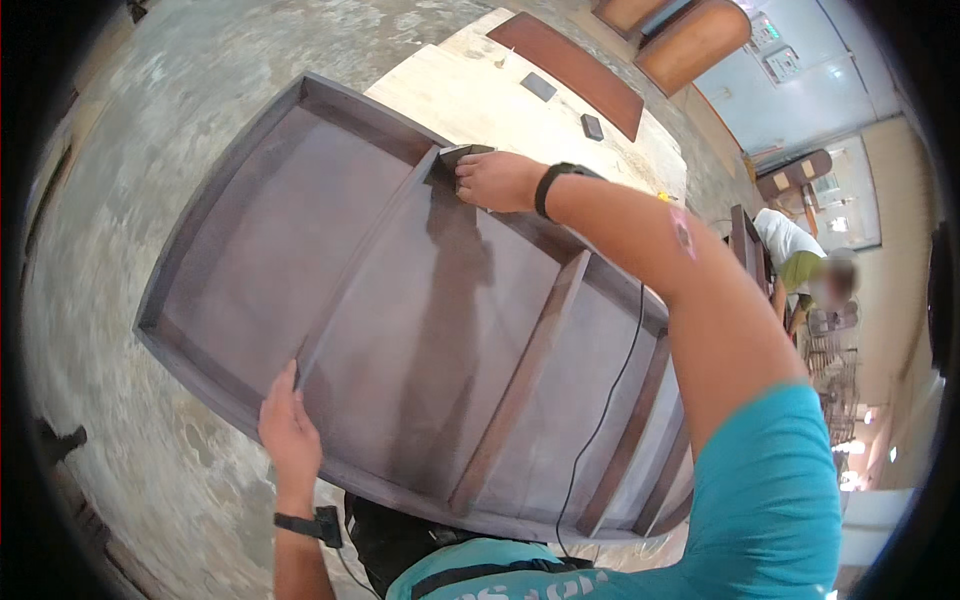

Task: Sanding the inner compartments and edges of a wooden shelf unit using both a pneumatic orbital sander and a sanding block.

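A dark brown wooden shelf unit (420, 340), matte and smooth, with a raised rim and flat dividers, lies tilted over a mottled grey concrete floor (130, 150). The left hand (290, 430), at seven o'clock, has its fingers curled over the near rim. The right hand (497, 180), at twelve o'clock, closes its fingers on a small dark sanding pad (462, 155) against a divider. A pale wooden counter (470, 95) lies beyond at one o'clock.

Single head view, fisheye, looking steeply down, close over dark shelf frame (400, 330).
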`<state>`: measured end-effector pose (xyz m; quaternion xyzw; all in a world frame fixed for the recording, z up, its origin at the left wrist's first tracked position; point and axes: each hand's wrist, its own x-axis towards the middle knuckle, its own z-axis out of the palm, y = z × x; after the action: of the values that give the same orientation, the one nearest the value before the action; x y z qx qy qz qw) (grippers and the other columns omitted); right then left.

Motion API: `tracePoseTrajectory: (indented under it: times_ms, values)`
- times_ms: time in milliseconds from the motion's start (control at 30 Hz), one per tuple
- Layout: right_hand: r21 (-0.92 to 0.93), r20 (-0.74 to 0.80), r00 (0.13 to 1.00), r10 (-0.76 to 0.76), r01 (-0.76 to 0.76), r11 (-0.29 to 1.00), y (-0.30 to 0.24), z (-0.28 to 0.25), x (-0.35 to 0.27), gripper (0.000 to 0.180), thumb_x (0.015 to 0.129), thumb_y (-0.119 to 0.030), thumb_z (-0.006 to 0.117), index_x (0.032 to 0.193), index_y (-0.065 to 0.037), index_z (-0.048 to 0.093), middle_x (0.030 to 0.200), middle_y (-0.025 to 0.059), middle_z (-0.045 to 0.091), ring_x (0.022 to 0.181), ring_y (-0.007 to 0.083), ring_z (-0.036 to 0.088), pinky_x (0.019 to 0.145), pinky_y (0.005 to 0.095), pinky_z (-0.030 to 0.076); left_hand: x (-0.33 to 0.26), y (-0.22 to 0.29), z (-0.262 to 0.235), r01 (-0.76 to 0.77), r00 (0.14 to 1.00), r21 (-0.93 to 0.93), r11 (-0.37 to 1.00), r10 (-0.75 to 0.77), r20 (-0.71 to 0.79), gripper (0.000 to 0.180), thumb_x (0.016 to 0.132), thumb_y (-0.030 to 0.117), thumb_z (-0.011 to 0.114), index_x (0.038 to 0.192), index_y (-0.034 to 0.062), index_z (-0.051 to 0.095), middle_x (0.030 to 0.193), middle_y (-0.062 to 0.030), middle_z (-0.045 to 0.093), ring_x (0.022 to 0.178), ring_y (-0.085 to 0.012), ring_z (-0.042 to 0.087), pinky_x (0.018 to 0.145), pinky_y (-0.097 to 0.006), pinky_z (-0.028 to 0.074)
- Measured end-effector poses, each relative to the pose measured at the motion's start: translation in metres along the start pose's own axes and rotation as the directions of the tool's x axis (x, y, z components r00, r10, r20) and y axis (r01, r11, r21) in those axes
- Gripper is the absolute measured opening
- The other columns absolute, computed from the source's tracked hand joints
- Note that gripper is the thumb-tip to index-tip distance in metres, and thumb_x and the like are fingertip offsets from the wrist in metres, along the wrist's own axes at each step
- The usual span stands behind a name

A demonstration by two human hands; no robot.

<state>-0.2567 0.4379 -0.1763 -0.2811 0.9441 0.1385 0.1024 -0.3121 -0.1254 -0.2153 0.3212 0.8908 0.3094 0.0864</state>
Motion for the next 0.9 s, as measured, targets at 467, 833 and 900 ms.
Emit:
tracePoseTrajectory:
  times_ms: [467,833,900]
  values:
    - [0.563,0.230,0.647,0.727,-0.698,0.443,-0.149,-0.019,-0.197,0.031,0.096,-0.001,0.062,0.120,-0.004,0.082,0.124,0.0208,0.081,0.126,0.0407,0.073,0.111,0.0487,0.058,-0.014,0.014,0.009,-0.095,0.992,0.031,0.995,0.097,-0.085,0.043,0.113,-0.001,0.057,0.154,0.0037,0.068,0.149,-0.0230,0.074,0.138,-0.0426,0.070,0.117,-0.047,0.055]
    - [0.432,0.221,0.842,0.492,-0.537,0.724,-0.163,-0.007,-0.183,0.033,0.091,-0.003,0.066,0.115,-0.014,0.087,0.110,0.0151,0.084,0.114,0.0390,0.077,0.102,0.0518,0.060,-0.017,0.016,0.008,-0.080,0.992,0.029,0.996,0.083,-0.096,0.043,0.112,-0.001,0.055,0.153,0.0032,0.068,0.149,-0.0233,0.073,0.138,-0.0424,0.070,0.117,-0.049,0.055]
    - [0.544,0.261,0.779,0.570,-0.607,0.579,-0.178,-0.013,-0.178,0.031,0.093,-0.004,0.067,0.116,-0.014,0.086,0.112,0.0156,0.084,0.115,0.0402,0.076,0.102,0.0522,0.059,-0.017,0.018,0.007,-0.076,0.992,0.018,0.997,0.077,-0.095,0.044,0.112,-0.001,0.054,0.154,0.0030,0.067,0.149,-0.0232,0.073,0.138,-0.0423,0.069,0.117,-0.049,0.055]
